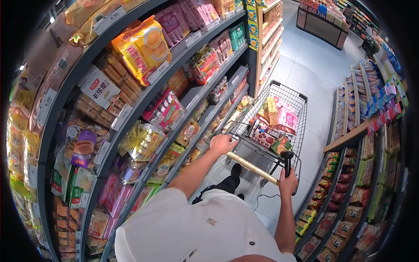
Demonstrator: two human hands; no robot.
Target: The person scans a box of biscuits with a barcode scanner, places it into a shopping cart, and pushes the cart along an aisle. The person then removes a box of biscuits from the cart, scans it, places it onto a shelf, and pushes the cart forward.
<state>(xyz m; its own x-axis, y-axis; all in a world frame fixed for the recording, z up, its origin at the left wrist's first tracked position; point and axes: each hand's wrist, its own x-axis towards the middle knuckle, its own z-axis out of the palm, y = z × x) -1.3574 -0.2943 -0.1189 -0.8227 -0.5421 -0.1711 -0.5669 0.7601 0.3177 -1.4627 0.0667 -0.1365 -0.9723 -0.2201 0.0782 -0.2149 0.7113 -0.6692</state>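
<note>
A black wire shopping cart (302, 102) stands in front of me, with a gold-coloured push bar (251, 167) across its near side. My left hand (222, 144) is closed around the left end of this bar. At the other end, my right hand (288, 181) is wrapped round a black upright grip (286, 160) with a rounded top. Inside the cart lie several packaged snacks, among them a pink pack (288, 118), a tall yellow pack (272, 111), a dark brown-and-white pack (264, 134) and a green pack (281, 145).
Shelves of packaged breads and cakes (144, 50) rise close on my left, bearing price tags. Lower shelves of bagged snacks (345, 209) line the right. Pale floor tiles (301, 56) run ahead to a display stand (321, 26). A thin cable (266, 196) hangs below the bar.
</note>
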